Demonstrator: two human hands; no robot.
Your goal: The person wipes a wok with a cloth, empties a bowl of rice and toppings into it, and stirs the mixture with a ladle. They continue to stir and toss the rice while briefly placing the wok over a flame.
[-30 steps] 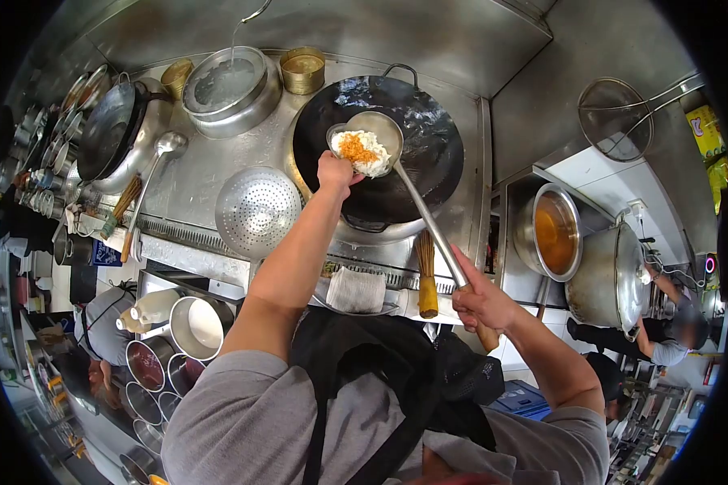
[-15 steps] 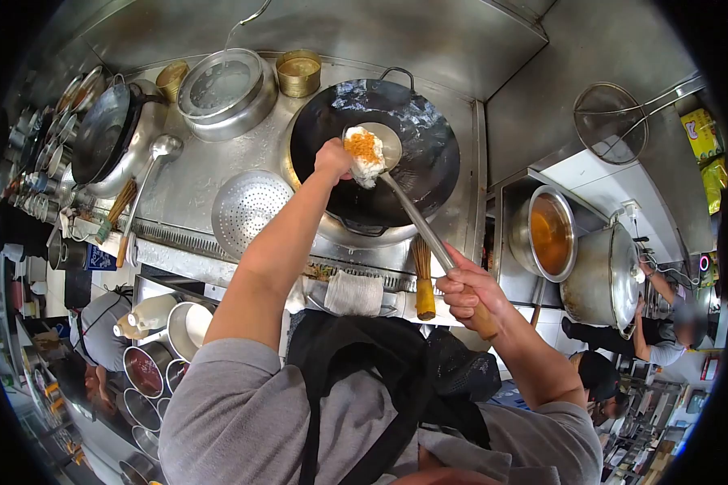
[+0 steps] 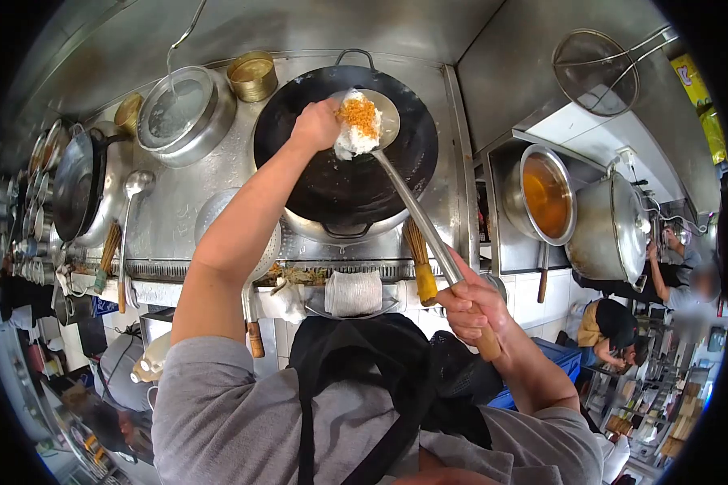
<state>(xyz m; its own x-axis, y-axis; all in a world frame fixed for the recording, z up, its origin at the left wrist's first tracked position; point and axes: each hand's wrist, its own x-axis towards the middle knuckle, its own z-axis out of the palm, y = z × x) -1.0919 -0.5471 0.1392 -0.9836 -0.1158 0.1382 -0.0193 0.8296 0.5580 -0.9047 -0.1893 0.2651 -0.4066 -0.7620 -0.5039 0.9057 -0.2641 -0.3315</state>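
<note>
Right grip point(image 3: 471, 305) keeps ladle point(image 3: 412, 198); rice point(image 3: 354, 127) now tipping.

Rice riding a ladle over the black wok

A long steel ladle point(image 3: 384, 133) is slanting from its wooden grip at near right up to its bowl at the far centre, hanging over a wide, dark wok point(image 3: 346, 174); a white clump of rice point(image 3: 354, 125) topped with orange bits is sitting tilted at the bowl's left edge.
</note>
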